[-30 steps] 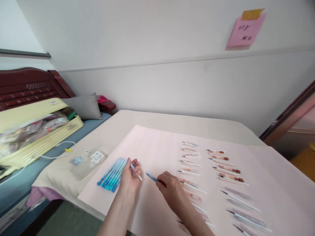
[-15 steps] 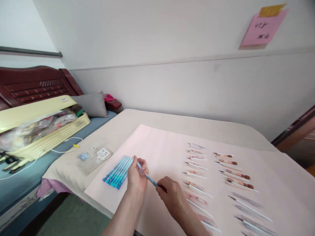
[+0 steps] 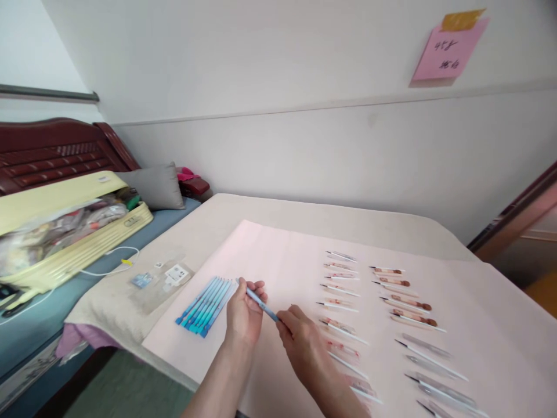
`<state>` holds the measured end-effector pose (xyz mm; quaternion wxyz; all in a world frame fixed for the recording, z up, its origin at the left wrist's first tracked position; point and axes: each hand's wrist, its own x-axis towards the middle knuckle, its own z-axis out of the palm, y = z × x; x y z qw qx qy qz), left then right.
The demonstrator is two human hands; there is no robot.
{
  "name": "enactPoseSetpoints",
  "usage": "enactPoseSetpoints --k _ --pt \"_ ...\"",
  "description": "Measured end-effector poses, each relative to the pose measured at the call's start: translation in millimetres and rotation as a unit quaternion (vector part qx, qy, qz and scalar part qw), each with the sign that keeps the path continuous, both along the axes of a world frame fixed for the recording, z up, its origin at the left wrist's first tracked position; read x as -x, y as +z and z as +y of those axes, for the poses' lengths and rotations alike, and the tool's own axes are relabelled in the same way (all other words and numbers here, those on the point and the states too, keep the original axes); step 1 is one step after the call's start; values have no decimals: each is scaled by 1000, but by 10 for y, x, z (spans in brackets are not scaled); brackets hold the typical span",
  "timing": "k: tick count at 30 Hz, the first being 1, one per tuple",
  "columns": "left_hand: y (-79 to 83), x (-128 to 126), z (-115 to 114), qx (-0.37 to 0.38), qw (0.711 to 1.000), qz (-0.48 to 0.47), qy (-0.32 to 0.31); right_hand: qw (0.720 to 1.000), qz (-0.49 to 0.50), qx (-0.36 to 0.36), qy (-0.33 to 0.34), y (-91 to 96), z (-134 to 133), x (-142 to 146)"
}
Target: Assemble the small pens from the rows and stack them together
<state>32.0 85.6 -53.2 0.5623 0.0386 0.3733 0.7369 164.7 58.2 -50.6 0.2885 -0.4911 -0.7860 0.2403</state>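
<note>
A light blue pen slants between both hands over the pink sheet. My left hand is turned palm up, its thumb pressed on the pen's upper end and its fingers curled behind. My right hand is closed round the lower end, hiding that tip. Left of my left hand, several blue pens lie side by side in a slanted row. To the right of my right hand are a column of clear patterned pen barrels with white refills and, beyond it, brown-topped barrels with refills.
A clear plastic bag with labels lies on the beige table cover at left. Past the table edge, an open yellow suitcase full of bagged items rests beside a grey pillow. A pink note is taped to the wall.
The view has turned slightly to the right. Both hands keep hold of the pen, with the left fingers a little more spread and more of the barrel showing.
</note>
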Motion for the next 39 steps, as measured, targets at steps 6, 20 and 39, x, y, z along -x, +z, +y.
enactPoseSetpoints --k 6,20,39 --pt "9 -65 -27 -16 1000 3 -19 982 142 125 -10 -108 22 31" --pt "103 -120 -120 -47 994 63 -80 946 235 221 -27 -76 -5 98" --pt "-54 43 -30 29 991 108 -75 992 60 86 -75 -136 5 92"
